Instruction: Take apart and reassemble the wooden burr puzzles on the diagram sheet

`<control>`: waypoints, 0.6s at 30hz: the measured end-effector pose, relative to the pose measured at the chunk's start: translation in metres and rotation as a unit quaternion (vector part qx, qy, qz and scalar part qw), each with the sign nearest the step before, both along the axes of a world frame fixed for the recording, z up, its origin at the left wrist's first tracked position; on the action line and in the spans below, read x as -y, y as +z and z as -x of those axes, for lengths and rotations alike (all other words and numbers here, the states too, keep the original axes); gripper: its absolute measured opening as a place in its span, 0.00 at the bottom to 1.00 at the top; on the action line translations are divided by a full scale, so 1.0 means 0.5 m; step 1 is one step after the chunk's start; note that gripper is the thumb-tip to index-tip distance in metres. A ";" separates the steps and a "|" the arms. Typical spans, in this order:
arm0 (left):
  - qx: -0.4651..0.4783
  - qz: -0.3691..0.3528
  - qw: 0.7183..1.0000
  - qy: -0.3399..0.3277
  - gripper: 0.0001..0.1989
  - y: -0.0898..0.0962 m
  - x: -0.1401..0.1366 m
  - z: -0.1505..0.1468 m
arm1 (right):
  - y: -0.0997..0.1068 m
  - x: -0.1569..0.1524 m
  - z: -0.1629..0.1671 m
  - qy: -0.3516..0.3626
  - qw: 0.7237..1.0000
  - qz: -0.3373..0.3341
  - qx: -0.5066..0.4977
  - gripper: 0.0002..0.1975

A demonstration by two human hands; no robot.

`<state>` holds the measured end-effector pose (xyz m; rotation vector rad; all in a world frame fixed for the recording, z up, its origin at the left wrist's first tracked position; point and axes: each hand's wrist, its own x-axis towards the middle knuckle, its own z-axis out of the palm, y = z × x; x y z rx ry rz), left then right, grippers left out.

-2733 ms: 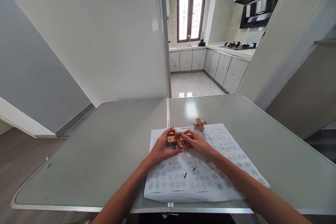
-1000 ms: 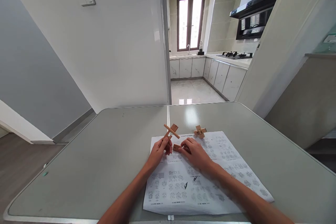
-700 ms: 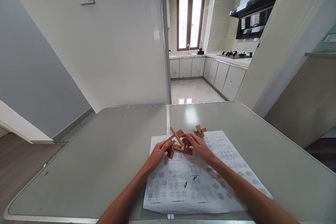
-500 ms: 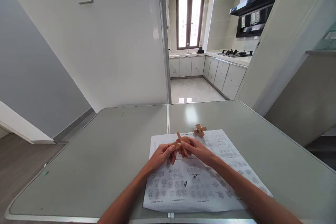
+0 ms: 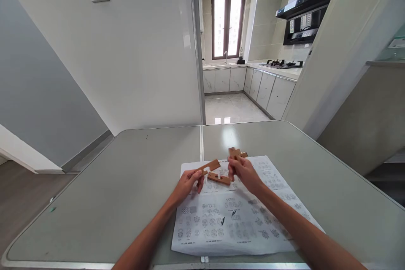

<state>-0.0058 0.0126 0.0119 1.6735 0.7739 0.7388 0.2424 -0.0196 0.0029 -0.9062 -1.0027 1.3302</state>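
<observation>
Two hands on my feed, both over the sheet [image 5: 202, 244]. Left hand [image 5: 189, 180]: thumb and fingers pinched on a notched bar [image 5: 214, 164], slanting above the sheet's far left part. Right hand [image 5: 243, 171]: fingers curled, near the sheet's far edge; I can't tell whether it grips anything, as the wood cluster [image 5: 243, 154] just behind it is part hidden and blurred. Second bar [image 5: 218, 179] lies on the sheet between the hands. Sheet carries printed figures plus two dark marks. Table [image 5: 95, 202] shows left and right of the sheet; hob [image 5: 281, 64] well beyond it.
</observation>
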 end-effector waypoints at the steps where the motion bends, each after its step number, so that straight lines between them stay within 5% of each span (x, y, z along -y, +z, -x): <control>1: 0.011 0.001 1.000 0.018 0.26 -0.003 -0.007 0.006 | 0.000 -0.004 -0.010 -0.012 1.000 0.009 -0.004 0.18; 8: -0.032 -0.055 0.989 0.134 0.26 -0.005 -0.019 0.005 | -0.021 -0.012 -0.001 -0.008 0.977 -0.035 0.209 0.22; 13: -0.128 -0.110 0.983 0.067 0.29 0.003 0.002 -0.001 | -0.043 -0.008 0.007 -0.053 0.900 -0.119 0.417 0.19; 18: -0.152 -0.149 0.977 -0.020 0.30 0.006 0.008 0.001 | -0.053 -0.009 0.002 -0.053 0.882 -0.139 0.448 0.18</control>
